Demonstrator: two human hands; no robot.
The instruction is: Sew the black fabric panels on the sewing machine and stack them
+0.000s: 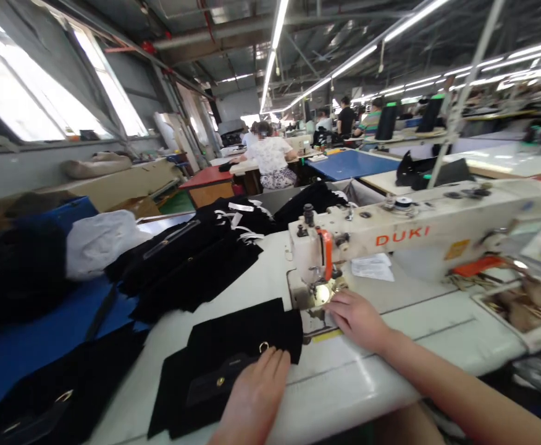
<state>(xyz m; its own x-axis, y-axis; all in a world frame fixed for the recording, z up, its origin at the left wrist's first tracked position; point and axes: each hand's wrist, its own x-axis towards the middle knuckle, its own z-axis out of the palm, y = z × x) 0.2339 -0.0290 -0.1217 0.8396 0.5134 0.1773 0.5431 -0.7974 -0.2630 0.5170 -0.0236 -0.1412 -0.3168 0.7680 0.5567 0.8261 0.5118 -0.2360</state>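
Observation:
A black fabric piece point(247, 327) with a gold ring and a dark strap lies on the white sewing table, left of the needle area. My left hand point(264, 383) rests on its front right part, fingers extended and lying flat near the ring. At the lit needle plate of the white sewing machine point(358, 232), my right hand point(356, 318) has its fingers bent together by the presser foot. Whatever those fingertips hold, if anything, is too small to tell.
Stacked black pieces point(196, 259) with white ties lie behind the left side. More black fabric point(67, 389) and a white bundle point(104, 241) are at the left. A tray point(506, 321) of small parts sits right. A person point(270, 151) sits ahead.

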